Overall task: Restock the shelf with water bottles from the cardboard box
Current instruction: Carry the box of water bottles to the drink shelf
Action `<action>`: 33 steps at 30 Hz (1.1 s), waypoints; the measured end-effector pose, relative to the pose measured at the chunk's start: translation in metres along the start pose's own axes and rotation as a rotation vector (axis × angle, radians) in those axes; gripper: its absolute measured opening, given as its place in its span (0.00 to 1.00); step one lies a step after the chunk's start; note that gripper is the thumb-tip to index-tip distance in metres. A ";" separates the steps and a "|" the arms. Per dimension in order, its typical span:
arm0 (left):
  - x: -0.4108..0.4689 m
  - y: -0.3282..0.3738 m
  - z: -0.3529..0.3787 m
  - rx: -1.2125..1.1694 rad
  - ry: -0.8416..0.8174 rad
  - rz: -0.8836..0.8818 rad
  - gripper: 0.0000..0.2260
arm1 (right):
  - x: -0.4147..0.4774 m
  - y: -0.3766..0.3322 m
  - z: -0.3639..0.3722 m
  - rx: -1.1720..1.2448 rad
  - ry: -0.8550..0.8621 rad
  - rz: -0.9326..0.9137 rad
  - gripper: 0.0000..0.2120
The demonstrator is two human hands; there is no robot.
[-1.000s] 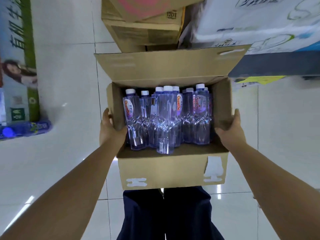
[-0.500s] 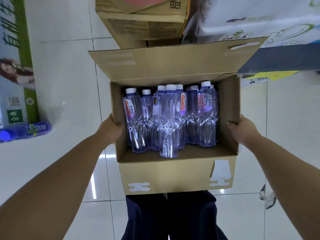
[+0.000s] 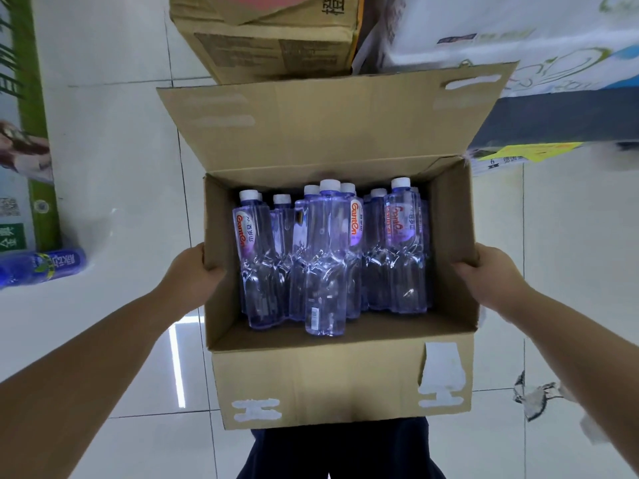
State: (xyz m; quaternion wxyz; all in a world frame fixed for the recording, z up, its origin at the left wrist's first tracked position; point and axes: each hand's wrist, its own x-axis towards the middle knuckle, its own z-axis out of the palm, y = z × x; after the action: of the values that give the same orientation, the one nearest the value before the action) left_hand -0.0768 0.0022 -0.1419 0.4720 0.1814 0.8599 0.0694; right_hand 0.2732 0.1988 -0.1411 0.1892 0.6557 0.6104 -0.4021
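An open cardboard box [image 3: 321, 382] hangs in front of me over the tiled floor, its far flap folded up. Several clear purple-tinted water bottles [image 3: 325, 261] with white caps and red-lettered labels stand packed inside. My left hand [image 3: 193, 271] grips the box's left wall, thumb hooked over the rim. On the opposite wall my right hand [image 3: 491, 274] grips the box the same way. No shelf is visible in the head view.
Another cardboard box [image 3: 269, 36] and a white printed pack [image 3: 518, 39] lie on the floor ahead. A blue bottle pack [image 3: 41, 267] and a green-edged carton [image 3: 24, 133] sit at the left. A crumpled scrap [image 3: 536, 395] lies at the right. My dark trousers [image 3: 339, 451] show below.
The box has shifted rightward and lower in my view and looks larger. Both hands have slid along the side walls, staying on the box. The floor scrap has come into sight.
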 end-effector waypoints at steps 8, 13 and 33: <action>-0.061 -0.028 -0.014 -0.042 -0.046 -0.070 0.09 | -0.054 0.003 -0.006 -0.064 -0.050 0.010 0.08; -0.117 -0.049 -0.037 -0.108 -0.040 -0.131 0.08 | -0.103 -0.017 -0.024 -0.073 -0.089 -0.032 0.05; -0.361 -0.174 -0.140 -0.517 0.139 -0.358 0.10 | -0.312 -0.197 -0.059 -0.431 -0.156 -0.330 0.05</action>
State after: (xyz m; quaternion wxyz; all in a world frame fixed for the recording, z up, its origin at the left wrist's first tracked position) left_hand -0.0608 -0.2871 0.1678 0.4472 -0.1040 0.8622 0.2139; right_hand 0.1249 0.0767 0.1787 0.3025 0.4591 0.7641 -0.3375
